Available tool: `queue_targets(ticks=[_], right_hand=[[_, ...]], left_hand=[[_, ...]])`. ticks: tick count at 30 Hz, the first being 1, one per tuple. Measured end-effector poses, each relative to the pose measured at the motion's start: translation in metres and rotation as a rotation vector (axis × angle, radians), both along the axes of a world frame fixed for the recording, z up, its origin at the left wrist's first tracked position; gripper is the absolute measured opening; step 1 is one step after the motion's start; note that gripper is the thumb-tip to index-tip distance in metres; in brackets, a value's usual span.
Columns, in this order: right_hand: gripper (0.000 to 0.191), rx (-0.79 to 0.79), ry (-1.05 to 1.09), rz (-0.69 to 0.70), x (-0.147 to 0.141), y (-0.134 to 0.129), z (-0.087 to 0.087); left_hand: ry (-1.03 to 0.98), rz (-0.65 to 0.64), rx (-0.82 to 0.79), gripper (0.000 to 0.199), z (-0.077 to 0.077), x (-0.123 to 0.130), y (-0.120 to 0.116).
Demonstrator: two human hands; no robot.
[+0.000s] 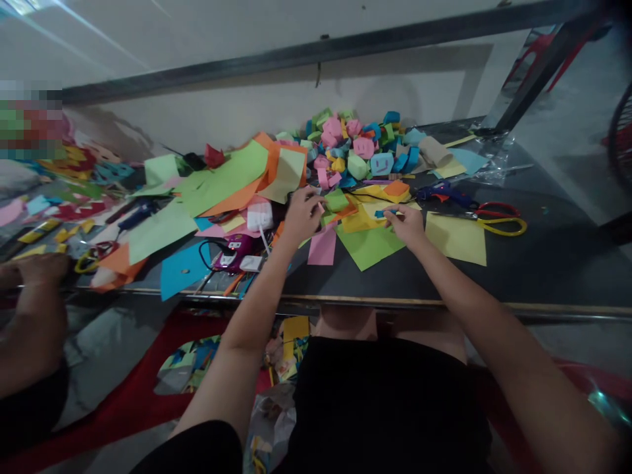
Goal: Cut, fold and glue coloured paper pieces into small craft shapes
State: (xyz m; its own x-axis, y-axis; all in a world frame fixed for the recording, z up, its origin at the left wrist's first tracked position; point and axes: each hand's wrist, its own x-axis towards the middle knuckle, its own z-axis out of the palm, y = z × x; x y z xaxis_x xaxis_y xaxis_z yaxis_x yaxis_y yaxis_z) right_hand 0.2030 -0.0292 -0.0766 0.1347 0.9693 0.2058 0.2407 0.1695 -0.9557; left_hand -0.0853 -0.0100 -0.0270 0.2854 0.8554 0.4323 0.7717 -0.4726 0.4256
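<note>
One right hand (409, 225) pinches one small blue piece (379, 214) over yellow paper (364, 218); one left hand (302, 214) bends its fingers loosely — whether gripping, I cannot tell. Folded paper shapes (363, 148) overlap beyond counting; one co-worker's arm (42, 296) is cut off.

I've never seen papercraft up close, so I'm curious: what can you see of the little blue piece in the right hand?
The little blue piece looks like paper or card, deep blue and narrow, though any folds are too small to make out. The right hand pinches it, leaving one end poking out leftward in view, over yellow paper. Whether it touches that paper is unclear.
</note>
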Motion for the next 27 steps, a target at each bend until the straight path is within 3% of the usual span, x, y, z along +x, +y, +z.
queue_targets(ticks=[2,6,13,19,27], right_hand=[[0.047,-0.004,0.011,0.009,-0.001,-0.001,0.000],[0.050,-0.002,0.002,0.014,-0.001,-0.001,0.001],[0.053,0.012,0.000,0.004,0.000,-0.002,0.001],[0.054,0.002,-0.003,-0.001,-0.001,-0.002,0.004],[0.057,0.010,0.045,-0.006,-0.001,-0.003,0.004]], left_hand=[[0.147,0.131,-0.015,0.031,0.001,-0.037,-0.002],[0.290,0.145,-0.063,0.042,-0.007,-0.068,-0.006],[0.306,0.091,-0.047,0.040,-0.006,-0.065,-0.012],[0.342,0.043,-0.060,0.046,-0.005,-0.061,0.001],[0.390,0.157,-0.085,0.046,0.012,-0.057,0.029]])
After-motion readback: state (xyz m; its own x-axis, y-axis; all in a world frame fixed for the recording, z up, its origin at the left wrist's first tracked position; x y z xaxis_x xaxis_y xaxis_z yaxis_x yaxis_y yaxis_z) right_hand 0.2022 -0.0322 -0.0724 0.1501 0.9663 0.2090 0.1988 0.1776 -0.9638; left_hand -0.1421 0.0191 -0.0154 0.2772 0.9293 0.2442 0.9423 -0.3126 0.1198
